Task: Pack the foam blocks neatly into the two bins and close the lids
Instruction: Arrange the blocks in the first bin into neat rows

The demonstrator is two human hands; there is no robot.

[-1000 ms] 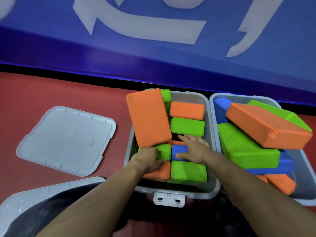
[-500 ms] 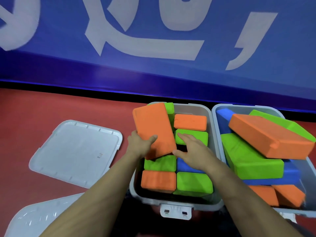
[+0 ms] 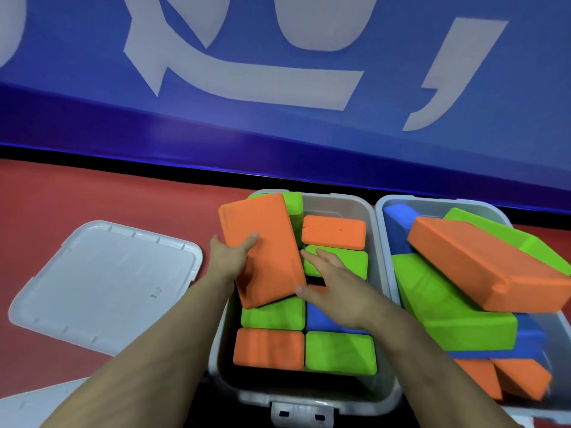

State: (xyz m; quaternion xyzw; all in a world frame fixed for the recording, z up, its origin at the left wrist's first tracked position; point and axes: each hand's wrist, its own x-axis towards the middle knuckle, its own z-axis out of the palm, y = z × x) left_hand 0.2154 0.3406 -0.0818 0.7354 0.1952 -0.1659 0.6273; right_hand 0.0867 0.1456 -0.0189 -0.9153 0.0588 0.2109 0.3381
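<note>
On the red floor (image 3: 92, 193) before the blue wall, our left hand (image 3: 228, 257) grips the big orange block (image 3: 262, 251), tilted over the left bin (image 3: 370, 217), by its long edge, our right hand (image 3: 336, 288) lying flat, fingers apart, beside it; foam looks light, squashy.

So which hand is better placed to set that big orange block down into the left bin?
Left, probably. The left hand already grips the big orange block at its left edge, thumb on top, over the left bin. The right hand only touches its right edge with straight fingers, so it can steady rather than carry.
</note>
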